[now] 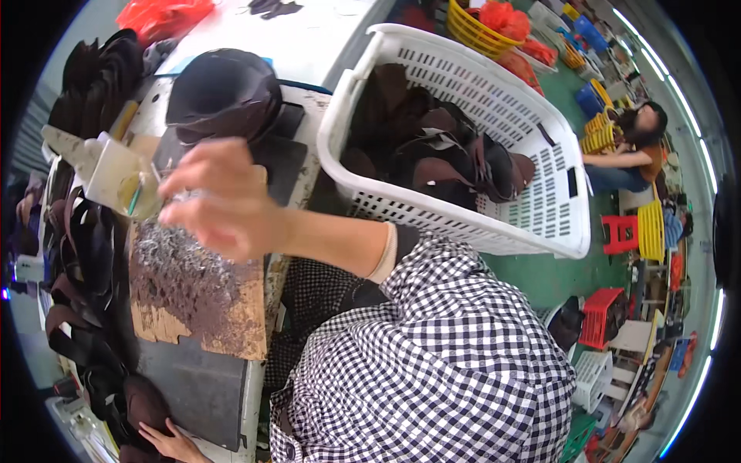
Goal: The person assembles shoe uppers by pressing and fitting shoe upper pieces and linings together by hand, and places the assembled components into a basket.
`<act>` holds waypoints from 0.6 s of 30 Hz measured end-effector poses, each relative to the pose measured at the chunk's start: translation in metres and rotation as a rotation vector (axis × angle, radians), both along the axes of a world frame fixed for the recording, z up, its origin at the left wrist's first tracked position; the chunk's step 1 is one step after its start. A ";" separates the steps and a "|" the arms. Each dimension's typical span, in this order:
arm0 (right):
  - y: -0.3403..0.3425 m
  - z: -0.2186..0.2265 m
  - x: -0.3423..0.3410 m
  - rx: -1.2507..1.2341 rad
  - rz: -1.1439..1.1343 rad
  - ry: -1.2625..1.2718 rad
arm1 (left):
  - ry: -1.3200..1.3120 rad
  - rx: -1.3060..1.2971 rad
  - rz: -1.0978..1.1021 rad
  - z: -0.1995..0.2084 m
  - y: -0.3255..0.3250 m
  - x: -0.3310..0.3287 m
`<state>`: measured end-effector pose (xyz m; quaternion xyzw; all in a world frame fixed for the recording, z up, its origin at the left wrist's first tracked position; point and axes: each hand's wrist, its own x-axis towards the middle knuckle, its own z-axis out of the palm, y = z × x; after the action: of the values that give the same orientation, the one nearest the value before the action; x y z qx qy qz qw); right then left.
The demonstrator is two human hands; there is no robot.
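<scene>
Hovering right hand (224,197) over scrap-strewn board (193,301), fingers curled, grip unclear; white basket (540,224) alongside.

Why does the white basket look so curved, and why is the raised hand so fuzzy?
In the head view, the fisheye lens bends straight edges toward the rim, so the white basket bows and the corners go black. The right hand is smeared by motion blur, while the checked sleeve stays fairly sharp. Light is soft and even, with bright strip glare along the right edge.
</scene>
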<state>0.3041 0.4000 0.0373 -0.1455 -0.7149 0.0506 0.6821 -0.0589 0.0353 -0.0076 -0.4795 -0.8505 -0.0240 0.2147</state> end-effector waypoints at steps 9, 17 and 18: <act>-0.016 -0.029 -0.008 -0.256 0.213 -0.019 | 0.024 0.221 -0.061 0.078 0.049 -0.032; -0.039 -0.036 -0.035 -0.308 0.478 -0.216 | -0.695 0.287 -0.068 0.132 0.058 -0.008; -0.045 -0.034 -0.038 -0.420 0.516 -0.235 | -0.776 0.360 -0.134 0.131 0.058 -0.006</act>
<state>0.2665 0.3553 0.0035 -0.1021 -0.7756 0.3502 0.5152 -0.0649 0.0929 0.1238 -0.4440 -0.8174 -0.3645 -0.0427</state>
